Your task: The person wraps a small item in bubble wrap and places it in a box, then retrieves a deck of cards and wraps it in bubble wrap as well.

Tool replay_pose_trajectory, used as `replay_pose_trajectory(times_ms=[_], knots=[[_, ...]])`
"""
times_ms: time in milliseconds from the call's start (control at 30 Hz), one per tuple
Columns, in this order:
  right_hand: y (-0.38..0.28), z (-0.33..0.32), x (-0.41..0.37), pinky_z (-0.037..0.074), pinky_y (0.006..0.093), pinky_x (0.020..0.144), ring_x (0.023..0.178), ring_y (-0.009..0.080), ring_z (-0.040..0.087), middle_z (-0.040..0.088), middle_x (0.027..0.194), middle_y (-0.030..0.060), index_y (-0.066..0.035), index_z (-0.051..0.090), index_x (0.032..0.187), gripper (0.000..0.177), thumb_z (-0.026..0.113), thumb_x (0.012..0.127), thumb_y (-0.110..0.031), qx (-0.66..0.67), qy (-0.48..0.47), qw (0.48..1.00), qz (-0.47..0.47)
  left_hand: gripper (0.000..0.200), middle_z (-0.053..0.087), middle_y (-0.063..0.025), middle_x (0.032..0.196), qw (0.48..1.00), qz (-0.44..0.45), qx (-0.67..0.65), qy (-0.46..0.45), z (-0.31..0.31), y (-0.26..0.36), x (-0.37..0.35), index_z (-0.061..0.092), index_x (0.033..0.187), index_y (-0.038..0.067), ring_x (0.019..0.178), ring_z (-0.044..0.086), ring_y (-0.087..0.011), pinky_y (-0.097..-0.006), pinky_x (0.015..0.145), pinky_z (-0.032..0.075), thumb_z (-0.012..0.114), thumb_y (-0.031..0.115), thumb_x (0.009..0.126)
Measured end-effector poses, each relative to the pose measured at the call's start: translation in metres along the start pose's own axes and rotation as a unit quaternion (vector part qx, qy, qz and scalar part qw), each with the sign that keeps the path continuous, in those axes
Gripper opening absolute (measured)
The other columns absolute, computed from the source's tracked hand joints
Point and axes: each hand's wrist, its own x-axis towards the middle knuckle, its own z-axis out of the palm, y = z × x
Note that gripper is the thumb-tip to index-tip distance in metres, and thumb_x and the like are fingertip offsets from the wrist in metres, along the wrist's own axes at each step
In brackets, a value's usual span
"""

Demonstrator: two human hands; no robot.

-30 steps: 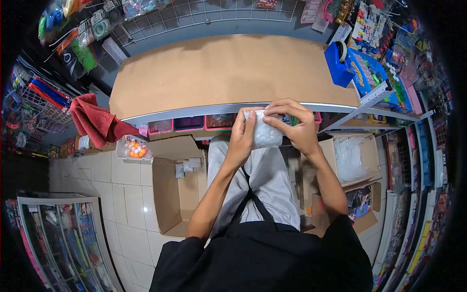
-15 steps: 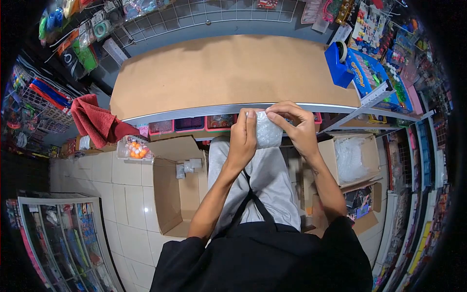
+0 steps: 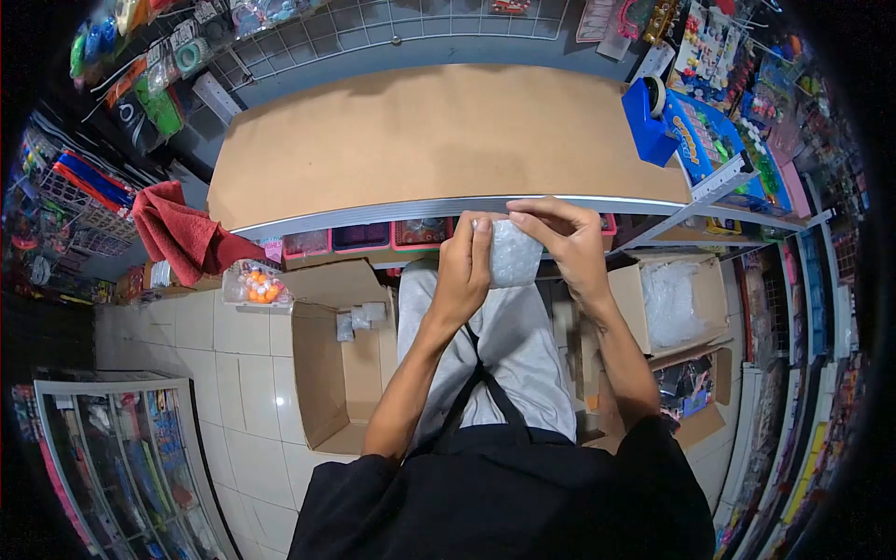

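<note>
Between my two hands, in front of the shelf edge, is a small flat packet in bubble wrap (image 3: 513,257). My left hand (image 3: 464,266) grips its left side, the thumb lying along the edge. At the upper right corner, my right hand (image 3: 574,245) pinches the wrap between thumb and fingers. What the wrap encloses is hidden. Below and to the left stands an open cardboard box (image 3: 322,397) with several small wrapped packets (image 3: 359,319) inside.
A brown shelf top (image 3: 439,131) spans the front, with a blue tape dispenser (image 3: 651,126) at its right end. A red cloth (image 3: 182,233) hangs at left. On the right, one carton (image 3: 714,294) holds bubble wrap sheets (image 3: 674,303); another box (image 3: 709,425) sits below it.
Both hands keep their hold on the bubble-wrapped packet. The packet has turned slightly and its front looks flatter; the right fingers have shifted a little at its top corner.
</note>
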Motion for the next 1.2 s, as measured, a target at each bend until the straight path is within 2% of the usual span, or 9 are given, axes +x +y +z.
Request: replay_pose_trajectory(times_ms=[167, 367, 500, 600, 700, 733, 933, 1100, 1200], knots=[[-0.005, 0.011, -0.002, 0.051, 0.0245, 0.083, 0.101, 0.0111, 0.061, 0.065, 0.102, 0.0057, -0.002, 0.058, 0.117, 0.040, 0.075, 0.081, -0.006, 0.118, 0.058, 0.989, 0.061, 0.026, 0.066, -0.0142, 0.088, 0.999, 0.034, -0.041, -0.001, 0.000, -0.010, -0.002, 0.057, 0.108, -0.002, 0.077, 0.062, -0.0176, -0.0306, 0.072, 0.048, 0.039, 0.017, 0.105], [0.014, -0.007, -0.001, 0.048, 0.0260, 0.079, 0.097, 0.0083, 0.059, 0.062, 0.108, 0.0012, -0.011, 0.055, 0.110, 0.029, 0.069, 0.086, -0.020, 0.232, -0.067, 0.932, 0.271, 0.026, 0.068, -0.0138, 0.094, 0.996, 0.082, -0.033, 0.024, 0.004, -0.009, -0.003, 0.057, 0.110, -0.002, 0.082, 0.064, -0.0177, -0.0299, 0.076, 0.049, 0.039, 0.017, 0.105], [0.011, -0.008, -0.004, 0.047, 0.0273, 0.084, 0.101, 0.0101, 0.058, 0.061, 0.109, 0.0017, -0.012, 0.055, 0.112, 0.027, 0.065, 0.092, -0.026, 0.316, -0.053, 0.913, 0.251, 0.029, 0.069, -0.0134, 0.099, 0.997, 0.050, -0.062, 0.007, -0.001, -0.012, -0.003, 0.058, 0.109, -0.002, 0.085, 0.065, -0.0169, -0.0298, 0.078, 0.050, 0.036, 0.018, 0.106], [0.002, -0.007, -0.014, 0.047, 0.0302, 0.090, 0.105, 0.0134, 0.057, 0.059, 0.112, 0.0041, -0.008, 0.055, 0.113, 0.029, 0.068, 0.091, -0.021, 0.300, -0.062, 0.943, 0.127, 0.030, 0.069, -0.0120, 0.099, 0.996, 0.028, -0.085, 0.024, -0.003, -0.013, -0.003, 0.058, 0.108, -0.001, 0.086, 0.063, -0.0152, -0.0290, 0.080, 0.049, 0.036, 0.019, 0.107], [0.015, -0.009, -0.024, 0.046, 0.0322, 0.096, 0.108, 0.0164, 0.057, 0.058, 0.114, 0.0065, -0.004, 0.055, 0.115, 0.034, 0.072, 0.087, -0.011, 0.137, -0.069, 0.987, 0.052, 0.031, 0.067, -0.0105, 0.099, 0.994, 0.019, -0.105, 0.003, -0.003, -0.015, -0.007, 0.058, 0.107, -0.001, 0.089, 0.062, -0.0141, -0.0281, 0.083, 0.047, 0.036, 0.020, 0.107], [0.020, -0.011, -0.024, 0.046, 0.0316, 0.096, 0.108, 0.0154, 0.057, 0.059, 0.113, 0.0062, -0.003, 0.056, 0.115, 0.036, 0.074, 0.083, -0.003, 0.140, -0.055, 0.985, 0.085, 0.031, 0.067, -0.0101, 0.100, 0.992, 0.006, -0.123, -0.005, -0.002, -0.015, -0.008, 0.058, 0.107, -0.001, 0.091, 0.061, -0.0140, -0.0279, 0.084, 0.047, 0.036, 0.021, 0.107], [0.017, -0.015, -0.023, 0.047, 0.0278, 0.096, 0.107, 0.0135, 0.057, 0.061, 0.117, 0.0072, -0.001, 0.057, 0.117, 0.035, 0.072, 0.085, -0.003, 0.212, -0.070, 0.965, 0.138, 0.023, 0.064, -0.0084, 0.105, 0.984, -0.007, -0.176, -0.030, 0.001, -0.009, -0.010, 0.057, 0.110, 0.000, 0.100, 0.057, -0.0135, -0.0276, 0.090, 0.045, 0.047, 0.020, 0.103], [0.039, -0.013, -0.026, 0.046, 0.0279, 0.098, 0.113, 0.0137, 0.056, 0.060, 0.121, 0.0076, -0.001, 0.057, 0.122, 0.036, 0.070, 0.090, -0.008, 0.201, -0.064, 0.974, 0.088, 0.020, 0.064, -0.0078, 0.106, 0.989, -0.021, -0.143, -0.041, -0.002, -0.015, -0.008, 0.057, 0.112, 0.001, 0.101, 0.057, -0.0133, -0.0275, 0.089, 0.044, 0.059, 0.015, 0.098], [0.043, -0.007, -0.032, 0.044, 0.0273, 0.099, 0.118, 0.0137, 0.053, 0.059, 0.126, 0.0081, -0.001, 0.054, 0.130, 0.041, 0.066, 0.094, -0.014, 0.158, -0.083, 0.981, 0.082, 0.020, 0.065, -0.0081, 0.105, 0.989, -0.052, -0.130, -0.048, -0.002, -0.017, -0.013, 0.056, 0.112, 0.001, 0.100, 0.057, -0.0125, -0.0268, 0.088, 0.044, 0.054, 0.017, 0.100]])
